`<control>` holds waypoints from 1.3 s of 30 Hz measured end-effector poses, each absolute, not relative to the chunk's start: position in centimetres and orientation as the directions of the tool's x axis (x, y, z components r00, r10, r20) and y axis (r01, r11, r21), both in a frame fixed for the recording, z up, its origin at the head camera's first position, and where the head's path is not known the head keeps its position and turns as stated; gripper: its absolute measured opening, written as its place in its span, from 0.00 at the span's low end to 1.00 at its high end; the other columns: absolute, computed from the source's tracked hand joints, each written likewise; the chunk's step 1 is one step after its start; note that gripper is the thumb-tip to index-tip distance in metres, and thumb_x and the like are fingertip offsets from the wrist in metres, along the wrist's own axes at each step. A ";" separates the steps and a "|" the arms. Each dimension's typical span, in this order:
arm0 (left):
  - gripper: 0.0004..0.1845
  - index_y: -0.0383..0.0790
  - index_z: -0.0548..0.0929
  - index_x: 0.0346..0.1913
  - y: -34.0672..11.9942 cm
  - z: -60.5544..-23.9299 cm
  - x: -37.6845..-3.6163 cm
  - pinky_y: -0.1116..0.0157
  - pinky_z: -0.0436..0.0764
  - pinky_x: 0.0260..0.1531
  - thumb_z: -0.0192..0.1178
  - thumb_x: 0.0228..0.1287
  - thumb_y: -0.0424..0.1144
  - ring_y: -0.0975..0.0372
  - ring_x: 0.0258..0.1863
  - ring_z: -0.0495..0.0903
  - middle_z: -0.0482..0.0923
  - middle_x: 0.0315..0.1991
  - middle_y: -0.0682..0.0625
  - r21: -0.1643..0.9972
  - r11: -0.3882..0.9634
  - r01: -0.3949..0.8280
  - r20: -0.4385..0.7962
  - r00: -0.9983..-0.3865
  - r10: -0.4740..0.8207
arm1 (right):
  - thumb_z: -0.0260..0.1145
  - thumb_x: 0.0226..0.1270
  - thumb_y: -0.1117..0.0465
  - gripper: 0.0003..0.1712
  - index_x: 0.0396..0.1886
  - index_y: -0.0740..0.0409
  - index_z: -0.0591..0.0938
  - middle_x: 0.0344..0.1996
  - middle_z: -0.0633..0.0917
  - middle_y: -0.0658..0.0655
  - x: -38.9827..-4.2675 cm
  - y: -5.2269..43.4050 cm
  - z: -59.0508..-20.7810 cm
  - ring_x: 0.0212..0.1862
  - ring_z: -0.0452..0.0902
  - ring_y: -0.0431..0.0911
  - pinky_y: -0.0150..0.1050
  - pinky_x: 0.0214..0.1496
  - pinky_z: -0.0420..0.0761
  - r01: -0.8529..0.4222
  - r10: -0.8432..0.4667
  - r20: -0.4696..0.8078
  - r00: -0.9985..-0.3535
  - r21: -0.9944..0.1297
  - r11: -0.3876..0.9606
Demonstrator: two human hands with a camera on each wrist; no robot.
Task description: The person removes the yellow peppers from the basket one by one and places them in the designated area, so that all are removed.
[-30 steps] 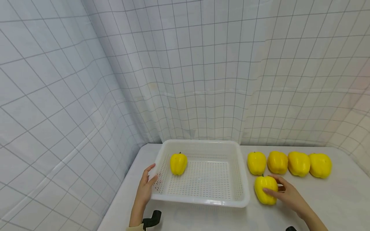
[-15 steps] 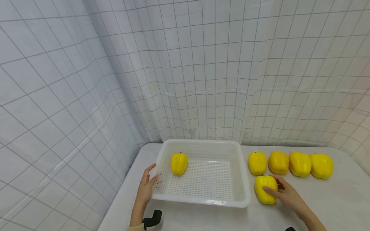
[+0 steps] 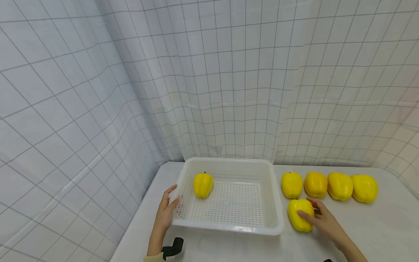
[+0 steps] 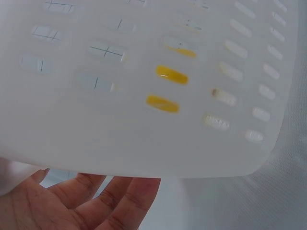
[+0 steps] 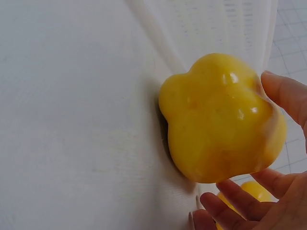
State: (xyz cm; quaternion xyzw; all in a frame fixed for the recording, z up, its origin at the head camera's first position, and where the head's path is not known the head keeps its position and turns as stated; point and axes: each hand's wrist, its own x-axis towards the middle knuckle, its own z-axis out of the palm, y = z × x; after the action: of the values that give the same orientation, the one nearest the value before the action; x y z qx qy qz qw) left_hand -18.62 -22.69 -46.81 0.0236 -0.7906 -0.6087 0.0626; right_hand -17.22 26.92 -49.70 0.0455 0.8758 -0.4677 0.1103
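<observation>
My right hand [image 3: 322,220] holds a yellow bell pepper [image 3: 300,215] on the white table, just right of the basket. In the right wrist view the thumb [image 5: 286,94] lies against one side of the pepper [image 5: 218,120], with fingers [image 5: 247,201] by the other side. My left hand [image 3: 164,211] rests at the left side of the white perforated basket [image 3: 227,227]. The left wrist view shows its fingers [image 4: 136,196] fairly straight, their tips partly hidden behind the basket's edge [image 4: 120,158]. Inside the basket, near the left, sits another bell pepper [image 3: 203,185].
Several more yellow bell peppers [image 3: 340,186] stand in a row at the right back of the table [image 3: 376,225]. A white gridded curtain [image 3: 242,91] hangs behind the table and along the left. A black wrist mount [image 3: 173,247] is below the left hand.
Both hands and the held bell pepper stay almost in place. The whole view shifts very slightly.
</observation>
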 end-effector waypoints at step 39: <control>0.25 0.43 0.61 0.70 -22.6 -46.7 -18.5 0.57 0.70 0.47 0.49 0.72 0.34 0.49 0.50 0.71 0.66 0.62 0.37 0.966 0.255 0.040 0.072 -0.991 -0.115 | 0.62 0.68 0.53 0.13 0.45 0.55 0.81 0.41 0.82 0.51 -19.7 18.7 -40.8 0.42 0.73 0.43 0.32 0.44 0.72 -0.361 -0.059 0.396 -0.916 -0.754 0.549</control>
State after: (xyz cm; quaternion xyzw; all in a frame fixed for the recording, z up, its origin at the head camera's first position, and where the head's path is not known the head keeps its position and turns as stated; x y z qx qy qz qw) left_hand -18.49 -22.56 -46.66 0.0235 -0.7896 -0.6098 0.0636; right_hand -19.73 18.73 -40.75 -0.1216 0.8644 -0.4592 -0.1647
